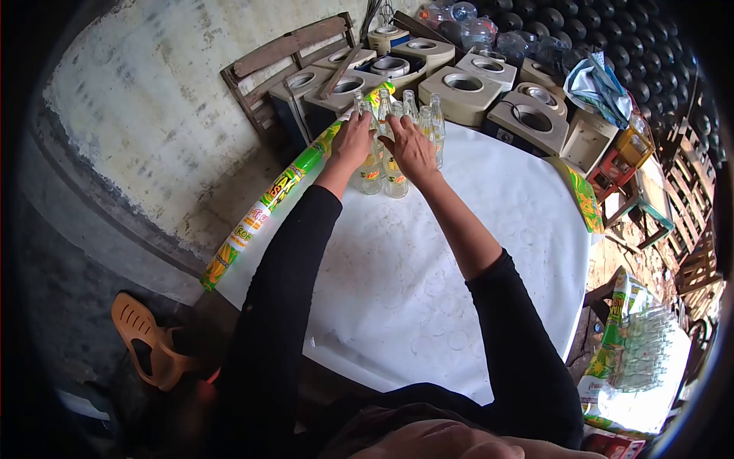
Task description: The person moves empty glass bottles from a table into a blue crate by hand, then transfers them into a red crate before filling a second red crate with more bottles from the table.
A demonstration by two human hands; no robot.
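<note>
Clear glass bottles (396, 183) with yellow and orange labels stand upright in a tight cluster near the far edge of the white-covered table (428, 268). My left hand (353, 144) is closed at the cluster's left side, its fingers curled about a bottle's neck. Beside it, my right hand (414, 150) is closed too, with bent fingers over the bottle necks at the front right. The front bottles' bases appear to rest on the table. My hands hide parts of the necks and some bottles behind.
Old water dispenser tops (459, 88) with round openings crowd the far edge. A wooden chair (294, 47) leans by the wall. More glass bottles (644, 348) stand on another surface at right. An orange plastic stool (157, 348) sits at lower left.
</note>
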